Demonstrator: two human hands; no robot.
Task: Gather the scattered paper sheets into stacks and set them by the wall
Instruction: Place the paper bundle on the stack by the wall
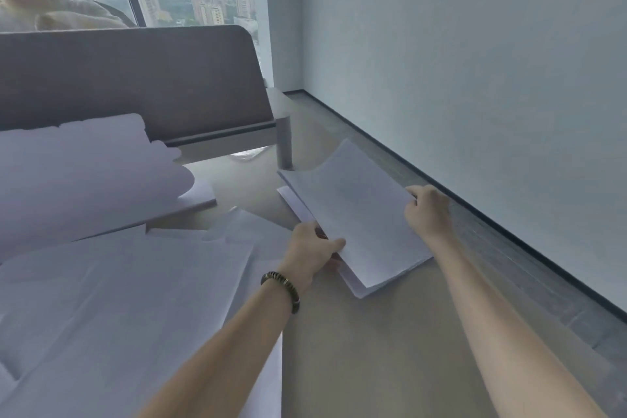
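A thick stack of white paper sheets (356, 214) lies at the right side of the beige table (373, 349), near the edge facing the wall (475, 61). My left hand (314, 246) grips the stack's near-left edge, thumb on top. My right hand (429, 210) holds its right edge, fingers curled over the side. The top sheets bow upward at the far end. Loose scattered sheets (118, 299) cover the left part of the table, overlapping one another. A second pile of sheets (84, 173) sits further back on the left.
A grey desk divider (135, 78) stands across the back of the table. A person sits behind it at the top left, in front of a window. Between table and wall runs a strip of grey floor (509, 265) with a dark baseboard.
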